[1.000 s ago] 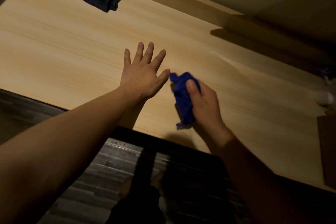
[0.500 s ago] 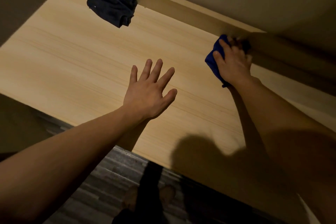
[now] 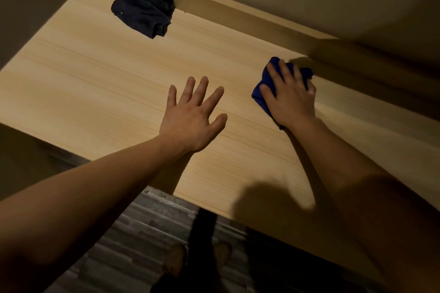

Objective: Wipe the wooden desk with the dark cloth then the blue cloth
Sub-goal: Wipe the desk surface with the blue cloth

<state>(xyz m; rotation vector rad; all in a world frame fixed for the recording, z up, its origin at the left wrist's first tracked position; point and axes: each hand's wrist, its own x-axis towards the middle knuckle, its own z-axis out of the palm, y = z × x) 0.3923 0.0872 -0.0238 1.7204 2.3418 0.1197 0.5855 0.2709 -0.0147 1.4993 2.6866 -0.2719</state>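
The light wooden desk [image 3: 100, 74] fills the view. My right hand [image 3: 291, 100] presses a crumpled blue cloth [image 3: 260, 94] flat against the desk near its raised back edge; most of the cloth is hidden under the palm and fingers. My left hand [image 3: 192, 119] rests flat on the middle of the desk, fingers spread, holding nothing. A bunched dark cloth [image 3: 145, 14] lies alone at the far left, against the back edge, well away from both hands.
A raised wooden ledge [image 3: 238, 16] runs along the back of the desk below a plain wall. The desk's front edge crosses the lower middle, with dark striped flooring [image 3: 142, 233] and my feet below it. Shadow covers the right side.
My right hand swept the blue cloth from the front of the desk up to the back edge, then pulled it slightly back toward me. The left hand stayed flat on the desk.
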